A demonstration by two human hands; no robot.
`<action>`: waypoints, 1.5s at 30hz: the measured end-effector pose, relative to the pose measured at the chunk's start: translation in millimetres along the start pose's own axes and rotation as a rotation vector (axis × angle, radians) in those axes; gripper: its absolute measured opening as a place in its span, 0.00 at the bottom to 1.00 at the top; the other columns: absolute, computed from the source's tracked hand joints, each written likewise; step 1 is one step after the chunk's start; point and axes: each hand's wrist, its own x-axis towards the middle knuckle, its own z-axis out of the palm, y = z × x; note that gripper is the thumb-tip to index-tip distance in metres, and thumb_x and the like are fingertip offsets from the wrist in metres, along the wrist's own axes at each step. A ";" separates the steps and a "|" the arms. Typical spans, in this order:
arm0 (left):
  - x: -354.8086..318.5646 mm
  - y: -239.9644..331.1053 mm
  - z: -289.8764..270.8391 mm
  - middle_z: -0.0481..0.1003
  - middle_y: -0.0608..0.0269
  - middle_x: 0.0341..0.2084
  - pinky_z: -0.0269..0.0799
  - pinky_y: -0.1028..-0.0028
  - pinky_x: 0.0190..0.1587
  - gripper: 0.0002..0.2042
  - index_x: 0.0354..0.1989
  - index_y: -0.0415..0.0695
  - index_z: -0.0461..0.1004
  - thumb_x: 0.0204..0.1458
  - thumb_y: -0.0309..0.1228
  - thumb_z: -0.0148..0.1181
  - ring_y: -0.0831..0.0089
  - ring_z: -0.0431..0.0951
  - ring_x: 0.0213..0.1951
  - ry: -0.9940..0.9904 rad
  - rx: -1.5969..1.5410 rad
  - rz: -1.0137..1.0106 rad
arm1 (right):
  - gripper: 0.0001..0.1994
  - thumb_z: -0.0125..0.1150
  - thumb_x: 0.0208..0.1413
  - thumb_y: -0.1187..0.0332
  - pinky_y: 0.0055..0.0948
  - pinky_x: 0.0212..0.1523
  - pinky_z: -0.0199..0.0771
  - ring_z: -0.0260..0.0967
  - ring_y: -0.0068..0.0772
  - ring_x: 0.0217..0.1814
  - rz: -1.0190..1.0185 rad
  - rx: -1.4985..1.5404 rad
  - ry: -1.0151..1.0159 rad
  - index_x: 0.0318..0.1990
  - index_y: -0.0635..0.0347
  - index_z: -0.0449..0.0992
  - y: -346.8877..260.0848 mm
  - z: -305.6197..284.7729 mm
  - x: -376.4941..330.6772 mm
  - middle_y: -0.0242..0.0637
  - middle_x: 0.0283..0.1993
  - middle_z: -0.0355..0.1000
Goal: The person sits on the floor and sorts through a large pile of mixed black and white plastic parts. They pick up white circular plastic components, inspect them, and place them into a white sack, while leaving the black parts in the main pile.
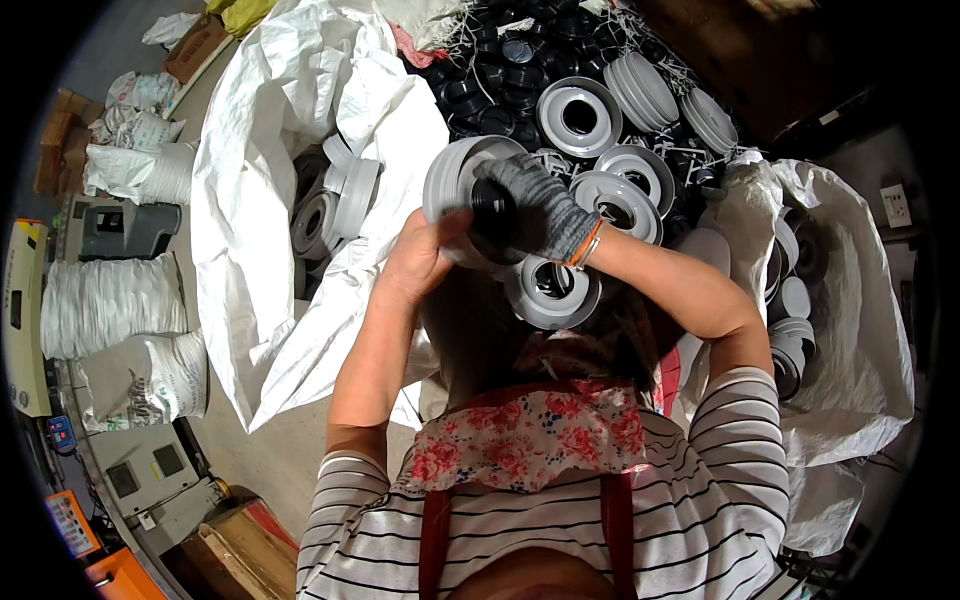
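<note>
- Far left, white bundles (pixel 115 305) line the side, with a strip of grey floor (pixel 250 465) between them and the left forearm.
- Next, a tall white sack (pixel 235 200) gapes around grey parts; its creased edge runs close beside the left forearm.
- The bare left hand (pixel 422 257) comes up from below, elbow bent, grasping the lower left rim of a grey ring part (pixel 448 180), thumb over the front.
- That part is held tilted before the chest, near the sack's right edge.
- The gloved right hand (pixel 540 208) crosses inward, forearm slanting, fingers at the part's dark opening; blur hides whether they grip.
- Loose grey rings (pixel 580 115) and black pieces (pixel 515 75) crowd the room beyond and right of it.
- Far right, another open sack (pixel 855 300) stands beside the right elbow.
</note>
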 end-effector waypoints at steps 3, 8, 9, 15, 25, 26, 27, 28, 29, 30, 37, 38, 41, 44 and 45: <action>0.2 -2.2 10.6 0.72 0.62 0.36 0.69 0.75 0.38 0.15 0.46 0.37 0.70 0.50 0.27 0.58 0.74 0.72 0.37 0.072 0.078 0.020 | 0.26 0.69 0.40 0.58 0.35 0.44 0.70 0.68 0.37 0.45 0.404 0.463 -0.246 0.46 0.61 0.69 20.0 8.9 7.2 0.40 0.43 0.69; -0.5 -3.9 13.2 0.73 0.62 0.36 0.69 0.75 0.38 0.19 0.46 0.38 0.69 0.44 0.27 0.63 0.74 0.72 0.35 0.193 -0.082 0.040 | 0.25 0.62 0.49 0.50 0.31 0.31 0.73 0.72 0.33 0.32 0.418 0.384 -0.386 0.45 0.64 0.70 29.5 6.3 1.1 0.40 0.33 0.72; -2.8 -5.9 14.1 0.73 0.62 0.36 0.69 0.75 0.38 0.21 0.46 0.37 0.69 0.43 0.27 0.65 0.74 0.73 0.35 0.212 -0.076 0.060 | 0.24 0.59 0.52 0.50 0.31 0.31 0.74 0.72 0.33 0.33 0.389 0.424 -0.395 0.45 0.65 0.70 25.6 5.6 3.3 0.41 0.35 0.72; -9.8 43.8 17.0 0.73 0.58 0.38 0.69 0.71 0.46 0.35 0.59 0.36 0.61 0.38 0.30 0.66 0.67 0.74 0.39 0.508 0.882 0.357 | 0.26 0.55 0.54 0.48 0.37 0.44 0.70 0.71 0.46 0.41 0.312 0.511 -0.407 0.49 0.64 0.70 66.4 9.6 14.0 0.49 0.41 0.73; 19.0 43.7 -12.2 0.67 0.52 0.54 0.64 0.73 0.56 0.29 0.60 0.34 0.60 0.51 0.30 0.62 0.68 0.66 0.56 0.576 0.288 0.280 | 0.15 0.48 0.52 0.68 0.40 0.50 0.69 0.69 0.49 0.51 0.565 -0.860 -0.043 0.46 0.59 0.73 259.0 -62.0 39.8 0.53 0.46 0.72; 29.2 17.0 -18.8 0.71 0.56 0.50 0.63 0.74 0.55 0.25 0.60 0.39 0.62 0.52 0.23 0.57 0.69 0.71 0.52 0.557 0.159 0.147 | 0.15 0.48 0.52 0.68 0.41 0.47 0.71 0.71 0.49 0.49 0.531 -0.831 -0.150 0.45 0.60 0.74 245.9 -63.4 55.5 0.53 0.44 0.72; 31.4 -1.7 -17.2 0.72 0.54 0.50 0.63 0.74 0.56 0.25 0.60 0.38 0.61 0.52 0.21 0.57 0.67 0.72 0.50 0.431 0.080 0.146 | 0.14 0.48 0.52 0.68 0.41 0.45 0.72 0.72 0.49 0.47 0.511 -0.818 -0.260 0.45 0.60 0.75 233.8 -72.8 66.1 0.53 0.42 0.73; 42.7 -12.5 -10.0 0.71 0.53 0.49 0.63 0.73 0.56 0.24 0.59 0.37 0.62 0.52 0.22 0.57 0.66 0.72 0.50 0.359 0.042 0.073 | 0.14 0.49 0.52 0.68 0.42 0.43 0.73 0.73 0.49 0.45 0.506 -0.819 -0.371 0.44 0.60 0.75 229.6 -83.6 66.9 0.53 0.40 0.74; 48.7 -18.4 -4.0 0.71 0.52 0.49 0.63 0.72 0.56 0.25 0.59 0.37 0.62 0.51 0.22 0.58 0.65 0.72 0.51 0.342 0.010 0.012 | 0.12 0.55 0.47 0.68 0.42 0.37 0.75 0.75 0.49 0.38 0.364 -0.860 -0.235 0.37 0.62 0.78 238.5 -86.3 62.4 0.52 0.33 0.75; 51.9 -19.5 1.3 0.71 0.52 0.50 0.63 0.71 0.56 0.26 0.59 0.36 0.61 0.50 0.22 0.59 0.65 0.71 0.52 0.339 -0.020 -0.048 | 0.11 0.57 0.44 0.68 0.42 0.37 0.75 0.75 0.50 0.37 0.379 -0.814 -0.358 0.34 0.63 0.78 222.8 -90.7 70.4 0.52 0.32 0.75; 75.1 -34.6 7.7 0.73 0.51 0.44 0.66 0.62 0.54 0.25 0.56 0.35 0.61 0.55 0.41 0.50 0.62 0.73 0.48 0.107 -0.527 0.174 | 0.16 0.54 0.54 0.58 0.44 0.41 0.70 0.70 0.52 0.41 0.128 -0.069 -0.385 0.37 0.64 0.74 140.9 -41.5 85.9 0.51 0.39 0.72; 75.9 -35.7 3.9 0.73 0.51 0.43 0.67 0.62 0.53 0.24 0.54 0.36 0.62 0.55 0.40 0.50 0.62 0.74 0.47 0.151 -0.519 0.130 | 0.20 0.53 0.55 0.52 0.44 0.43 0.69 0.70 0.53 0.44 -0.058 -0.234 -0.365 0.42 0.62 0.73 172.5 -22.4 87.4 0.52 0.43 0.72; 70.0 -42.9 -13.1 0.74 0.52 0.39 0.71 0.61 0.47 0.18 0.48 0.37 0.67 0.55 0.37 0.50 0.63 0.75 0.42 0.305 -0.501 0.082 | 0.36 0.59 0.47 0.43 0.42 0.53 0.66 0.65 0.57 0.54 0.479 -0.301 -0.275 0.56 0.60 0.63 179.3 28.0 96.7 0.56 0.52 0.67; 56.8 -39.2 -22.0 0.74 0.54 0.36 0.71 0.62 0.47 0.15 0.46 0.37 0.67 0.55 0.34 0.51 0.64 0.75 0.41 0.399 -0.572 0.124 | 0.38 0.64 0.44 0.50 0.47 0.56 0.65 0.59 0.54 0.61 0.459 -0.596 -0.420 0.60 0.58 0.58 163.6 61.0 96.2 0.53 0.61 0.57; 51.8 -31.2 -19.4 0.74 0.56 0.34 0.71 0.64 0.46 0.13 0.44 0.37 0.69 0.54 0.32 0.54 0.66 0.75 0.40 0.440 -0.517 0.102 | 0.36 0.64 0.45 0.55 0.48 0.55 0.66 0.60 0.52 0.60 0.477 -0.588 -0.416 0.60 0.58 0.58 164.5 65.3 98.3 0.54 0.57 0.60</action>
